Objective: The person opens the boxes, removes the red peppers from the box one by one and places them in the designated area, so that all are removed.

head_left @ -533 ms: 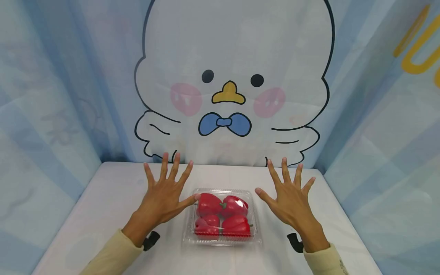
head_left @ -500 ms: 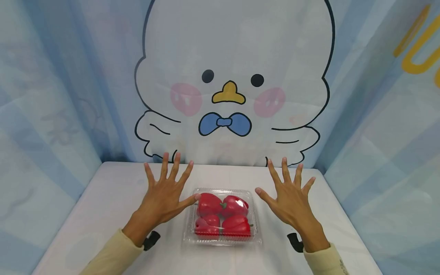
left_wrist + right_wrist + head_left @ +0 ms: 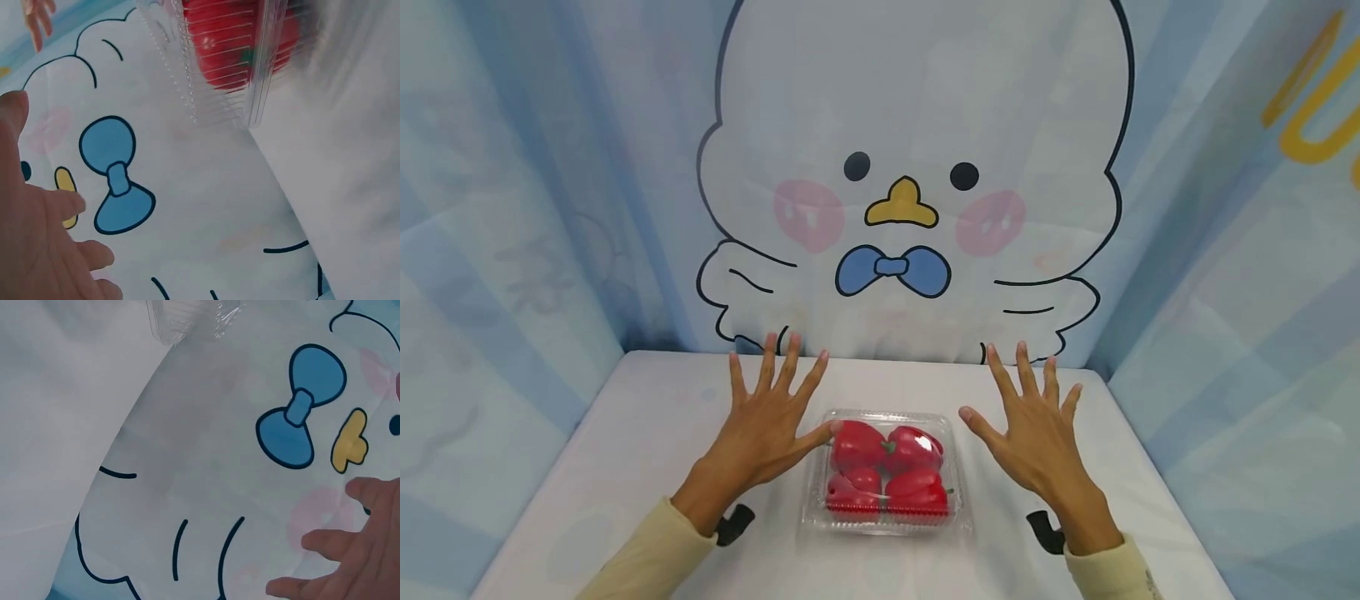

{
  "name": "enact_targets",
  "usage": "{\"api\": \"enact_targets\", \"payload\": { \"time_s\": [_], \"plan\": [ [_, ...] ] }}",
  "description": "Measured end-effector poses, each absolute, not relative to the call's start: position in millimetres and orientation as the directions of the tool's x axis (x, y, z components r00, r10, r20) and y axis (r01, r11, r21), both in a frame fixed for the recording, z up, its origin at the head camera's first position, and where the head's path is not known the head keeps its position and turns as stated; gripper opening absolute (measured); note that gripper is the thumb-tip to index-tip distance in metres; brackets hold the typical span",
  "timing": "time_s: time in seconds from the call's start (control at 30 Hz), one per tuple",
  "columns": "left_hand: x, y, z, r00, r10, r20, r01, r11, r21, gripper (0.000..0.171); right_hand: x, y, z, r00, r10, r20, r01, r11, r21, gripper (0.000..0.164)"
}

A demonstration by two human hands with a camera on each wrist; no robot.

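A clear plastic clamshell box sits on the white table, holding several red bell peppers with green stems. My left hand hovers to its left, fingers spread. From the head camera the thumb tip overlaps the box's left edge; whether it touches cannot be told. Right of the box, my right hand is held up, fingers also spread and holding nothing. The left wrist view shows the ribbed box wall near the left hand. Only a box corner appears beyond the right hand.
The white tabletop ends at a pale curtain printed with a cartoon bird. Blue curtains flank both sides. A black strap piece shows at the left wrist, and another at the right.
The left hand has shifted slightly right, its little finger nearer the other fingers. The right hand's little finger has drawn in a bit. The box stays in place.
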State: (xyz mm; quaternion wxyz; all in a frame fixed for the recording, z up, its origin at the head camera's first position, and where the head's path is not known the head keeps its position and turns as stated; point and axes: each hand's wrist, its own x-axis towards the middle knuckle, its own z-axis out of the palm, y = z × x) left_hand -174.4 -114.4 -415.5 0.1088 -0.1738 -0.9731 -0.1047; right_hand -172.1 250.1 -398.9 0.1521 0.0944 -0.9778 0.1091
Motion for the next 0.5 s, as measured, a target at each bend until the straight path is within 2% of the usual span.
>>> {"api": "enact_targets", "payload": {
  "time_s": [0.3, 0.5],
  "plan": [
    [-172.7, -123.6, -431.2, -0.909, 0.192, 0.369, 0.38, 0.744, 0.55, 0.074, -161.2, 232.2, -414.3, -0.825, -0.164, 0.54, -0.381, 0.867, -0.32, 0.089],
    [-167.3, -127.3, -443.4, -0.934, 0.095, 0.344, 0.335, 0.563, 0.756, 0.064, -149.6, 218.7, -425.1, -0.748, -0.137, 0.649, -0.464, 0.808, -0.364, 0.081]
  ]
}}
